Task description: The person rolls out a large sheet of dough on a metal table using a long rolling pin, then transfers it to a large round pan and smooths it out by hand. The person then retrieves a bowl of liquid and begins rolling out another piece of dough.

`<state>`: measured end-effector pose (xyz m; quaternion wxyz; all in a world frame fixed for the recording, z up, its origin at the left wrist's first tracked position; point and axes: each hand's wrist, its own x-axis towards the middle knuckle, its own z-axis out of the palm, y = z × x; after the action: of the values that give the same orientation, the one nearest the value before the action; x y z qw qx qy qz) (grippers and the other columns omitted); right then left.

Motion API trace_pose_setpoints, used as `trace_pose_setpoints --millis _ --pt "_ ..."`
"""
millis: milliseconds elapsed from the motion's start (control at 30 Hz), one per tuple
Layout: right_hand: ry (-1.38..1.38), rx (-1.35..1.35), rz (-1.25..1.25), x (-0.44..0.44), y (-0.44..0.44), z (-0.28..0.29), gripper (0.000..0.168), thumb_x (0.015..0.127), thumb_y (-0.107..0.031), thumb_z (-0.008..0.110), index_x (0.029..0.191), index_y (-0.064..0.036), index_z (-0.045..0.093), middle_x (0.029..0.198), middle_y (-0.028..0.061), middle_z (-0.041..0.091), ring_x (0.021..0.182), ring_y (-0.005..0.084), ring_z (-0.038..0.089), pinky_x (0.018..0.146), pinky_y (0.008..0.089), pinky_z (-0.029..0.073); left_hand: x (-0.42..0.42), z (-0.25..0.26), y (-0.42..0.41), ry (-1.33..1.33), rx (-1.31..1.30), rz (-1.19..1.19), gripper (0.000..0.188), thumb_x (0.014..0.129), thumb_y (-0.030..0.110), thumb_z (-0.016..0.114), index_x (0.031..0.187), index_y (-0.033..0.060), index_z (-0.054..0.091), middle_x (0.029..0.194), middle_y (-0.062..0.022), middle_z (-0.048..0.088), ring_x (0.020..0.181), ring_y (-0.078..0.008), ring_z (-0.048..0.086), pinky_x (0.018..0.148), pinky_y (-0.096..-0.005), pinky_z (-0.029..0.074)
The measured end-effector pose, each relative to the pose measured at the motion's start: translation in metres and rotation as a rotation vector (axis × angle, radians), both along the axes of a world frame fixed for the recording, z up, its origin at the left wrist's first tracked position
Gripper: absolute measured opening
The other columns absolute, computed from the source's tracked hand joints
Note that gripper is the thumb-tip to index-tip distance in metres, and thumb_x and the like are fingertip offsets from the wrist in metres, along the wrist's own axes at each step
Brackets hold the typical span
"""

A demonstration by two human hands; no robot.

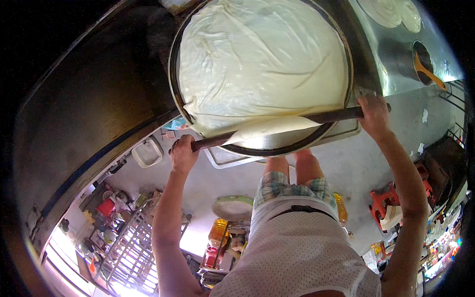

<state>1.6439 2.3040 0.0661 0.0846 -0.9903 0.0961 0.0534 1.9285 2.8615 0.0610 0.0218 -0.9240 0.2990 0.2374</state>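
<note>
A large thin sheet of pale dough [259,67] covers most of a round metal pan [285,143] with a dark rim. The dough's near edge lies over a dark wooden rolling pin [334,115], which crosses the near side of the pan at a slant. My left hand [183,153] is closed around the pin's left end, just outside the pan. Its right end is in the grip of my right hand [373,115]. Below the pin, a strip of shiny bare pan shows.
A steel counter [393,55] at the upper right bears more dough [386,11] and a metal pot [417,55] with an orange-handled utensil. A dark worktop or hood surface [92,92] curves along the left. A white basin [147,152] and red stools [384,202] stand lower down.
</note>
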Motion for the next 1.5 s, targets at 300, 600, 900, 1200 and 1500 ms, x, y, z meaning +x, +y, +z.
trace_pose_setpoints --millis 300,600,900,1200,1500 --pt "0.160 0.022 0.063 -0.017 0.004 -0.005 0.045 0.061 -0.015 0.087 0.098 -0.009 0.062 0.103 0.0080 0.060 0.106 0.0292 0.055 0.097 0.0475 0.041 -0.021 0.011 -0.004 0.022 -0.089 -0.079 0.032 0.071 0.014 0.083 0.095 0.0127 0.062 0.095 -0.0063 0.063 0.090 -0.0330 0.064 0.079 -0.0454 0.053" --pt "0.292 0.198 -0.086 -0.030 0.011 -0.002 0.045 0.062 -0.017 0.088 0.093 -0.005 0.058 0.102 0.0127 0.058 0.098 0.0350 0.063 0.084 0.0476 0.049 -0.046 0.030 -0.015 0.080 0.010 -0.095 0.037 0.070 0.021 0.085 0.097 0.0098 0.063 0.101 -0.0073 0.057 0.098 -0.0315 0.061 0.086 -0.0472 0.051" --pt "0.286 0.215 0.050 -0.055 0.013 -0.003 0.039 0.066 -0.017 0.085 0.092 -0.009 0.058 0.098 0.0111 0.064 0.101 0.0330 0.062 0.088 0.0466 0.048 -0.047 0.054 -0.093 0.085 -0.280 -0.320 0.044 0.077 0.030 0.081 0.112 0.0065 0.066 0.123 -0.0125 0.058 0.112 -0.0337 0.057 0.099 -0.0495 0.045" --pt "0.136 0.216 0.058 -0.062 0.015 0.014 0.027 0.064 -0.012 0.076 0.086 -0.008 0.062 0.091 0.0063 0.061 0.096 0.0301 0.059 0.083 0.0442 0.051 -0.065 -0.003 -0.207 0.242 -0.275 -1.019 0.059 0.085 0.028 0.072 0.141 0.0171 0.055 0.158 -0.0037 0.040 0.150 -0.0258 0.030 0.124 -0.0466 0.024" --pt "0.115 0.252 -0.012 -0.125 0.026 0.047 0.021 0.061 -0.009 0.072 0.078 -0.009 0.060 0.086 0.0050 0.058 0.089 0.0283 0.059 0.073 0.0428 0.051 -0.050 -0.029 -0.254 0.310 -0.170 -1.164 0.070 0.092 0.036 0.064 0.155 0.0225 0.038 0.166 0.0022 0.027 0.153 -0.0240 0.024 0.127 -0.0474 0.012"
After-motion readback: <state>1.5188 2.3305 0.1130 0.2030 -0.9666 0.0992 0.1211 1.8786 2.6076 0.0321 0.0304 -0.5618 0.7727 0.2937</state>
